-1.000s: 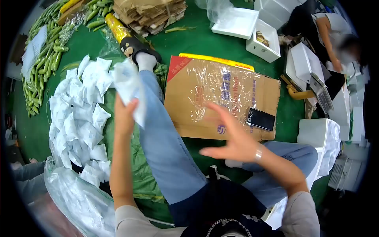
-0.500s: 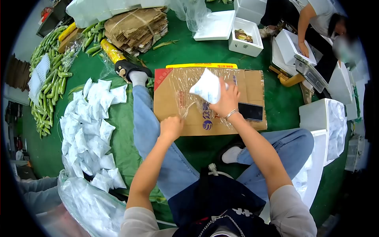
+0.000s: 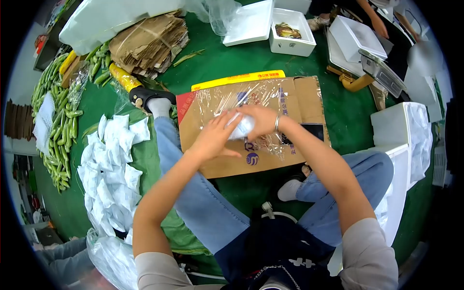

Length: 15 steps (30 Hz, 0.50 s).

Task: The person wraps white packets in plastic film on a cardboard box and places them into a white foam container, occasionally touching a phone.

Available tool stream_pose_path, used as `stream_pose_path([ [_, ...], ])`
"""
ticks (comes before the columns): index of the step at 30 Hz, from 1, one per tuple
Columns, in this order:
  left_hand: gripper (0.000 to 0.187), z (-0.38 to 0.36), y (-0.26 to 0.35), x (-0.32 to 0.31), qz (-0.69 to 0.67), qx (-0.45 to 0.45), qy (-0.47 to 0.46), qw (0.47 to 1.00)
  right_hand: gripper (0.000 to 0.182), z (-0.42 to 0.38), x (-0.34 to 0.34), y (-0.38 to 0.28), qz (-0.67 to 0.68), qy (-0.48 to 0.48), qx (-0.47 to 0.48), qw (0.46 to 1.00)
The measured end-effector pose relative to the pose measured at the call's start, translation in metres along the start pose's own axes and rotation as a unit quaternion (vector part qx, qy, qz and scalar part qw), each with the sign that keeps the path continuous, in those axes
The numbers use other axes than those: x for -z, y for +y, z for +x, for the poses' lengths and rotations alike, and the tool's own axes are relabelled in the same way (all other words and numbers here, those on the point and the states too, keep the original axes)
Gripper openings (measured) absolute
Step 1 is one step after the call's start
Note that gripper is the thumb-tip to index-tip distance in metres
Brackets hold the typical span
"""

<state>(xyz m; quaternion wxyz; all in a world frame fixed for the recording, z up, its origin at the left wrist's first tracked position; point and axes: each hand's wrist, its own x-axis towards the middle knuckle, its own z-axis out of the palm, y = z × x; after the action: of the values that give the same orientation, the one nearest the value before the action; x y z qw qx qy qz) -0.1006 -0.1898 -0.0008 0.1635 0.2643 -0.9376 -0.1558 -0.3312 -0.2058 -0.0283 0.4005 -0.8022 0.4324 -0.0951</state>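
A white, pillow-shaped ice pack (image 3: 242, 127) sits between my two hands over a flattened cardboard box (image 3: 210, 164). My right hand (image 3: 262, 122) has its fingers closed on the pack's right side. From the left, my left hand (image 3: 214, 137) lays stretched fingers against the pack, its thumb spread apart below. Clear plastic film (image 3: 273, 147) lies crumpled on the cardboard, around and under the hands. A dark phone (image 3: 314, 131) rests on the box's right part, partly hidden by my right forearm.
A heap of white packs (image 3: 108, 169) lies on green sheeting at left. Beyond it are green corn cobs (image 3: 60, 130). Stacked cardboard (image 3: 150, 41), a foam box (image 3: 292, 43) and a scale (image 3: 382, 72) stand farther off. Another person's hand (image 3: 379, 26) is at upper right.
My right hand has brought the pack down and a little left. My left hand has opened from a fist and moved up against it. The view has shifted slightly.
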Motion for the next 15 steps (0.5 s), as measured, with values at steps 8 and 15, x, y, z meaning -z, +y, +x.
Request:
stream_pose_path([
  [8, 0.071, 0.034, -0.028, 0.023, -0.01, 0.016, -0.071, 0.997, 0.067, -0.1, -0.085, -0.062, -0.146, 0.387, -0.186, 0.891],
  [15, 0.054, 0.024, 0.013, 0.033, 0.002, 0.026, -0.1, 0.995, 0.015, -0.103, 0.028, -0.048, 0.255, 0.507, -0.188, 0.802],
])
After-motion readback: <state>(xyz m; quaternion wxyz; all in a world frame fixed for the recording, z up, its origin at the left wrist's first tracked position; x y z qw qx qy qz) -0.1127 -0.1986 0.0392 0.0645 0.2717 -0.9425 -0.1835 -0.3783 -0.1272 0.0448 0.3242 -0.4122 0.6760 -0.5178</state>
